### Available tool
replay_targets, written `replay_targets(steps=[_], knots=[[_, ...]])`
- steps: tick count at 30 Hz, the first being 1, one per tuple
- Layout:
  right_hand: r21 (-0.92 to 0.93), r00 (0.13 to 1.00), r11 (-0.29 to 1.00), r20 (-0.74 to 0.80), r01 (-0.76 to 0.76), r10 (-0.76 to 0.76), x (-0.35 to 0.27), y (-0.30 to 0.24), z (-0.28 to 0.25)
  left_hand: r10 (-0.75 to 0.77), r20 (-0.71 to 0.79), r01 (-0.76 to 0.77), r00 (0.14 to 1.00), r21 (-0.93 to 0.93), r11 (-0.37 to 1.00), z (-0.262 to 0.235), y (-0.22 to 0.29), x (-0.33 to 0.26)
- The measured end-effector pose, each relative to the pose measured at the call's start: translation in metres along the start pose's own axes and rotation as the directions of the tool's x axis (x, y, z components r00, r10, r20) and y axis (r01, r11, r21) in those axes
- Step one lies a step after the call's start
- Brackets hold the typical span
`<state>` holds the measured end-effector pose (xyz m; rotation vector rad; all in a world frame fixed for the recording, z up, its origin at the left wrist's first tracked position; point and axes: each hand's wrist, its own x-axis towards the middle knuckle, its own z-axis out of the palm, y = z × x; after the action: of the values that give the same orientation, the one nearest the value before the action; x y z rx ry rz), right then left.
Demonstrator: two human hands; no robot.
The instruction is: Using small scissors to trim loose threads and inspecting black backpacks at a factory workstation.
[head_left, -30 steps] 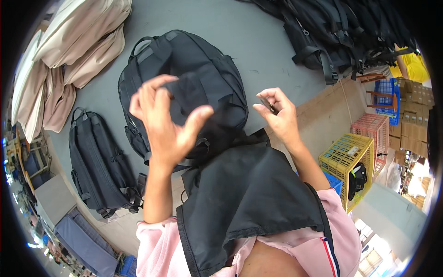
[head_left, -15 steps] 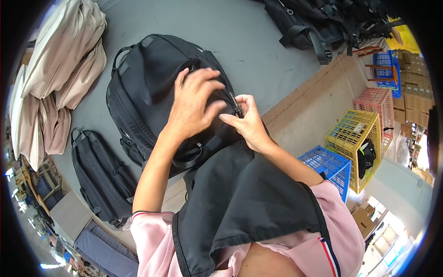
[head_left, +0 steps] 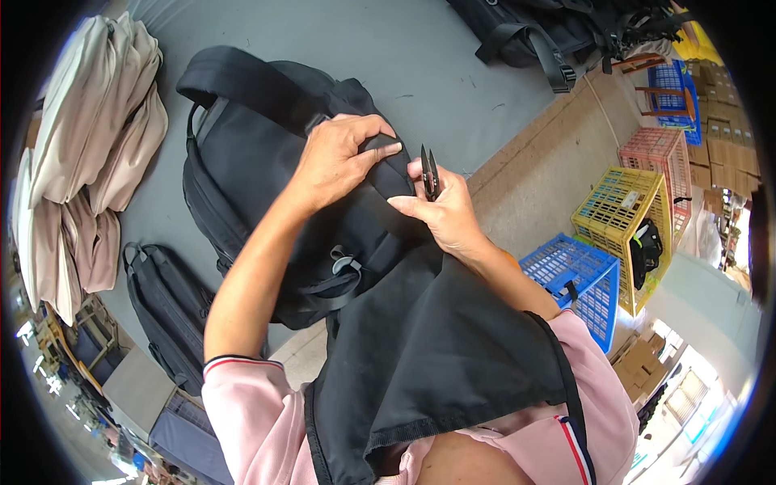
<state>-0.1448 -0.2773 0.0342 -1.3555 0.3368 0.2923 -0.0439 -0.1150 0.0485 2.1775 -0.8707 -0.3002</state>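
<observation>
A large black backpack (head_left: 259,162) lies on the grey table in front of me, its wide padded strap (head_left: 234,77) raised in an arch over the far left part. My left hand (head_left: 335,162) rests on it with thumb and forefinger pinching the fabric near its right edge. My right hand (head_left: 444,208) is just right of that edge, closed around small black thread snips (head_left: 429,174), their two pointed blades aimed away from me and slightly apart. A grey buckle or ring (head_left: 346,263) shows on the near part of the backpack.
Beige fabric pieces (head_left: 105,121) hang in a pile at the left. A slimmer black bag (head_left: 166,307) lies below them, and more black bags (head_left: 550,40) sit at the far right. Blue (head_left: 578,275) and yellow (head_left: 618,202) plastic crates stand right of the table (head_left: 388,48).
The padded strap has come up over the backpack's far left side. My left fingers have closed on the fabric. The snips have moved slightly right, off the backpack's edge.
</observation>
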Motion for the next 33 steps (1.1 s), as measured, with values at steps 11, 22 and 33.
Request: replay_targets(steps=[11,22,33], knots=[[-0.708,0.844,0.529,0.182,0.468,-0.504,-0.009,-0.043,-0.024,-0.439,-0.046,0.327,0.898,-0.597,0.732,0.015,0.005,-0.01],[-0.807,0.798,0.22,0.427,0.548,-0.425,-0.001,-0.07,-0.029,-0.428,-0.122,0.325,0.895,-0.478,0.816,0.015,0.011,-0.01],[-0.713,0.896,0.552,0.27,0.433,-0.353,-0.001,-0.064,-0.027,-0.429,-0.156,0.317,0.89,-0.465,0.827,0.014,0.009,-0.01]])
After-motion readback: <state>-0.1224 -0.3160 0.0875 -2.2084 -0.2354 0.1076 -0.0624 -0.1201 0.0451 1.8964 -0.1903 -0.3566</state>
